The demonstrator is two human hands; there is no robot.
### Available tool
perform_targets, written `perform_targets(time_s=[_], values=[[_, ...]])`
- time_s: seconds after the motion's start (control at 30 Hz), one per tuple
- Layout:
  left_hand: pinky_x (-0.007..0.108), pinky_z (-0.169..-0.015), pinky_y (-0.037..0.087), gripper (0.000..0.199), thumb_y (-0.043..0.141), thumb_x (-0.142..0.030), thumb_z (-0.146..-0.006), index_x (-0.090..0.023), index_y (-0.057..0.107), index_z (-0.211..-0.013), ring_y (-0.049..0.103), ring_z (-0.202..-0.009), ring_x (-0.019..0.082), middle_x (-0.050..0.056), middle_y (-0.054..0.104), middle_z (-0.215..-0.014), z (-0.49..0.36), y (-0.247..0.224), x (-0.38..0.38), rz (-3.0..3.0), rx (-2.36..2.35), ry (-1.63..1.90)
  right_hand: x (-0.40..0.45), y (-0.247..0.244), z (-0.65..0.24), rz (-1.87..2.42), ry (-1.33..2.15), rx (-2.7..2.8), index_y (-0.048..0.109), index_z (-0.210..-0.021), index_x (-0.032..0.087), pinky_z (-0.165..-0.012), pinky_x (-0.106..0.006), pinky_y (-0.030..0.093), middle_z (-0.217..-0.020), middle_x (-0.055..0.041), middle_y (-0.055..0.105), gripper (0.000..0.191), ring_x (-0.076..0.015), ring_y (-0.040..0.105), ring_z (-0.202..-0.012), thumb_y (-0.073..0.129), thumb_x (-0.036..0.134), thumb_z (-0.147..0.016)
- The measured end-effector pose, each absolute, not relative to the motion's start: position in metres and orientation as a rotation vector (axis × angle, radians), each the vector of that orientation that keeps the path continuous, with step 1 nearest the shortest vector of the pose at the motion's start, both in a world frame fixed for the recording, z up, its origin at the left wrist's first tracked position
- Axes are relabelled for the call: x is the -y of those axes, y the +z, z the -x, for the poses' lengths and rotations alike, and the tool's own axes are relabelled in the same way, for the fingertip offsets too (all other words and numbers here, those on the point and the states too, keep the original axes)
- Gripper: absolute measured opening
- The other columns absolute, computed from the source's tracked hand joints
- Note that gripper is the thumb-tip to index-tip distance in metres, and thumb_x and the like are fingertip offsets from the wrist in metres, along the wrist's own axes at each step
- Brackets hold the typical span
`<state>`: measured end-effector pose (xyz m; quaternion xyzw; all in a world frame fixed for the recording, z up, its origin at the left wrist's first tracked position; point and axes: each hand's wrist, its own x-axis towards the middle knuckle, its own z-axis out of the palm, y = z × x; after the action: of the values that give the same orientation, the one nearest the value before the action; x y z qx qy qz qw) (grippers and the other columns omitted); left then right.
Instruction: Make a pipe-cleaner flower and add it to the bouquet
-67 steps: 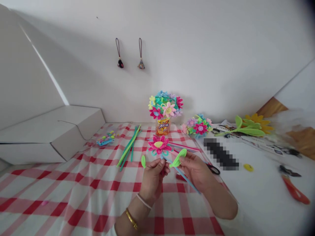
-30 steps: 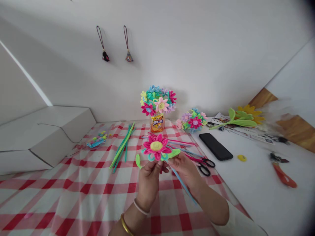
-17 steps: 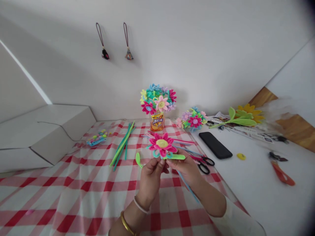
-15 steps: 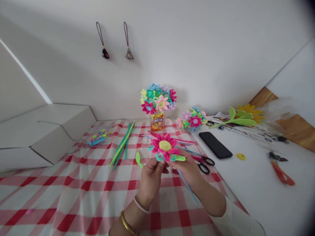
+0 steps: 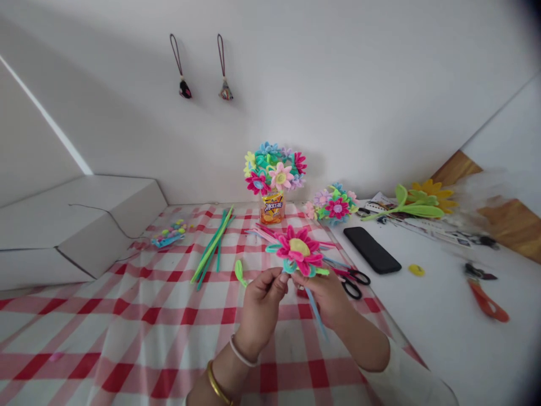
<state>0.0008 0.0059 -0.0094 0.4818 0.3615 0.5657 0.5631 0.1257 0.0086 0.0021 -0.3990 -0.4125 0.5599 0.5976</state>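
A pipe-cleaner flower (image 5: 299, 248) with magenta petals and a yellow middle is held up over the checked cloth. Teal loops and a light green leaf tip show beneath its petals, and a light blue stem (image 5: 316, 316) slants down from it. My right hand (image 5: 329, 296) is closed around the flower's underside, its fingers partly hidden. With thumb and forefinger together, my left hand (image 5: 262, 301) pinches the blue-teal part below the petals. Left of that hand lies a small green pipe-cleaner leaf (image 5: 240, 273). Black-handled scissors (image 5: 351, 286) rest beyond my right hand.
Green pipe cleaners (image 5: 212, 248) lie left of centre. A bouquet stands in an orange-labelled container (image 5: 273, 210) by the wall, a second bunch (image 5: 337, 206) beside it. Rightward are a black phone (image 5: 372, 250), orange-handled cutters (image 5: 486, 301) and a sunflower (image 5: 433, 194). A white box (image 5: 122, 225) stands left.
The flower has shifted right and tilted in my right hand, and its blue stem hangs more steeply. My left fingers stay pinched under the petals. The view has moved slightly.
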Motion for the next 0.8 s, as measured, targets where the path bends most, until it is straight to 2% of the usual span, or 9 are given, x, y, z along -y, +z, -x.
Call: perform_targets(time_s=[0.13, 0.3, 0.57, 0.8], values=[[0.021, -0.049, 0.023, 0.021, 0.057, -0.034, -0.081, -0.015, 0.064, -0.075, 0.028, -0.050, 0.006, -0.005, 0.037, -0.052, 0.001, -0.007, -0.006, -1.060, -0.670, 1.206, -0.012, -0.004, -0.132, 0.907, 1.317, 0.974, 0.065, -0.065, 0.019, -0.061, -0.027, 0.041, -0.061, 0.0027, 0.060, 0.013, -0.0125, 0.051, -0.059, 0.076, 0.027, -0.063], [0.020, -0.047, 0.024, 0.017, 0.062, -0.029, -0.077, -0.013, 0.066, -0.073, 0.034, -0.048, 0.005, -0.002, 0.047, -0.055, 0.007, 0.002, -0.006, -0.870, -0.623, 1.097, -0.013, -0.001, -0.135, 0.892, 1.301, 1.027, 0.066, -0.068, 0.022, -0.065, -0.028, 0.043, -0.066, 0.0036, 0.063, 0.010, -0.0131, 0.054, -0.062, 0.075, 0.023, -0.064], [0.020, -0.046, 0.032, 0.018, 0.067, -0.030, -0.073, -0.012, 0.067, -0.071, 0.047, -0.044, 0.006, 0.005, 0.063, -0.064, 0.011, 0.007, -0.005, -0.804, -0.655, 0.907, -0.011, 0.009, -0.138, 0.889, 1.326, 1.140, 0.064, -0.062, 0.019, -0.055, -0.026, 0.043, -0.059, 0.0017, 0.061, 0.013, -0.0130, 0.054, -0.054, 0.071, 0.028, -0.069], [0.022, -0.052, 0.041, 0.014, 0.072, -0.024, -0.067, -0.010, 0.071, -0.070, 0.052, -0.052, 0.009, 0.005, 0.064, -0.061, 0.012, 0.007, -0.007, -0.800, -0.674, 0.976, -0.011, 0.009, -0.134, 0.825, 1.401, 1.178, 0.062, -0.065, 0.018, -0.052, -0.028, 0.044, -0.058, 0.0015, 0.058, 0.016, -0.0145, 0.055, -0.053, 0.068, 0.032, -0.071]])
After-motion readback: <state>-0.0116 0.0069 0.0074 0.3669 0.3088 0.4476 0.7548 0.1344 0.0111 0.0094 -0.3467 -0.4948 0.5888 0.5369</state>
